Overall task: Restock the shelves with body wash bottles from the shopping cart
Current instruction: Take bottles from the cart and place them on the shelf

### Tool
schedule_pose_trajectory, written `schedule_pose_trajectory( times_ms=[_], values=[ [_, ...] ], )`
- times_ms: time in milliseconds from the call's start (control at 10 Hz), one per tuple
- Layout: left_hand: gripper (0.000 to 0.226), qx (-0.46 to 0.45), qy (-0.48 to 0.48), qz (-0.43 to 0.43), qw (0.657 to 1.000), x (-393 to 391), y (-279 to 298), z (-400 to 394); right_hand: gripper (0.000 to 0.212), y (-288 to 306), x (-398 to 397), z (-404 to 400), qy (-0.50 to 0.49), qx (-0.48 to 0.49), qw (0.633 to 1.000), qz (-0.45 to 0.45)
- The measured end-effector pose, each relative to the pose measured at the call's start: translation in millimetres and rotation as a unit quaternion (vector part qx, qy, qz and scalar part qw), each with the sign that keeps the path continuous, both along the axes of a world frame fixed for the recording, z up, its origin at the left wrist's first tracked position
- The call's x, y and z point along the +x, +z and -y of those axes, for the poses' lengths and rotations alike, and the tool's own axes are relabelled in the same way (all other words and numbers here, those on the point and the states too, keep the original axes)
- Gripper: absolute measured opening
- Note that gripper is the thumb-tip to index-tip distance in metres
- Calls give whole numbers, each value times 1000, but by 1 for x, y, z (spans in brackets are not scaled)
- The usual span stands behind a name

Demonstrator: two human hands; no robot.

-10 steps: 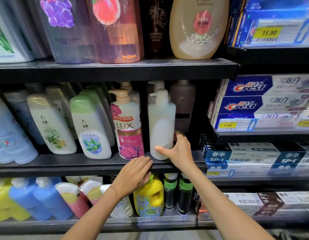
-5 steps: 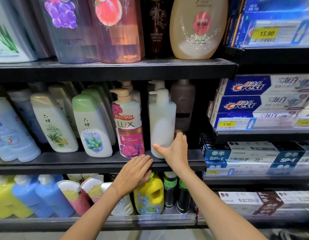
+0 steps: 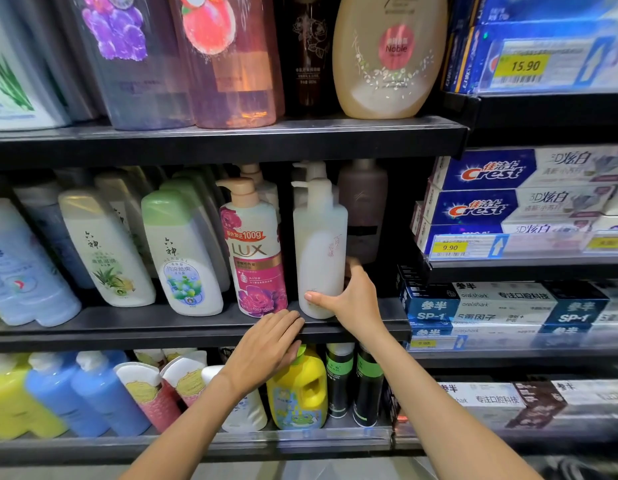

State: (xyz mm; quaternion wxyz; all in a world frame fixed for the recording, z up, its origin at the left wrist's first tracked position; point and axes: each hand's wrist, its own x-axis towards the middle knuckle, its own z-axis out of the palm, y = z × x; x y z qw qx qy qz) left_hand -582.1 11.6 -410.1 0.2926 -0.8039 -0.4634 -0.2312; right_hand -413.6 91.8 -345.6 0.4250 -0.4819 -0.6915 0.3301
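Note:
A white pump bottle (image 3: 319,244) stands upright on the middle shelf (image 3: 162,323), just right of a pink LUX pump bottle (image 3: 257,251). My right hand (image 3: 352,299) wraps around the white bottle's lower part, thumb across its front, fingers behind. My left hand (image 3: 266,348) lies flat with its fingers on the front edge of the middle shelf, below the LUX bottle, holding nothing. More pump bottles stand behind both. The shopping cart is out of sight.
Green-capped white bottles (image 3: 183,254) lean at the left of the middle shelf. Large bottles, among them a beige one (image 3: 387,53), fill the top shelf. Below are a yellow jug (image 3: 300,393) and blue bottles (image 3: 93,393). Crest toothpaste boxes (image 3: 508,188) fill the right bay.
My right hand has shifted slightly up and around the white bottle's base, and the bottle has turned a little. My left hand stays on the shelf edge.

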Motion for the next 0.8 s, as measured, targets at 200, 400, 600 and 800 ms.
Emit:
schedule_pose_trajectory(
  times_ms=[200, 400, 600, 800],
  values=[
    [34, -6, 1, 3, 1000, 0, 0, 1, 86, -4, -4, 2, -18, 24, 1000, -2],
    [33, -20, 2, 9, 1000, 0, -3, 0, 86, -4, -8, 3, -28, 32, 999, -3],
    [33, -26, 14, 12, 999, 0, -4, 1, 86, -5, -14, 5, -49, 25, 998, -5],
    [30, -62, 22, 22, 998, 3, 6, 6, 90, -2, -7, 10, -31, -23, 999, -1]
  ],
)
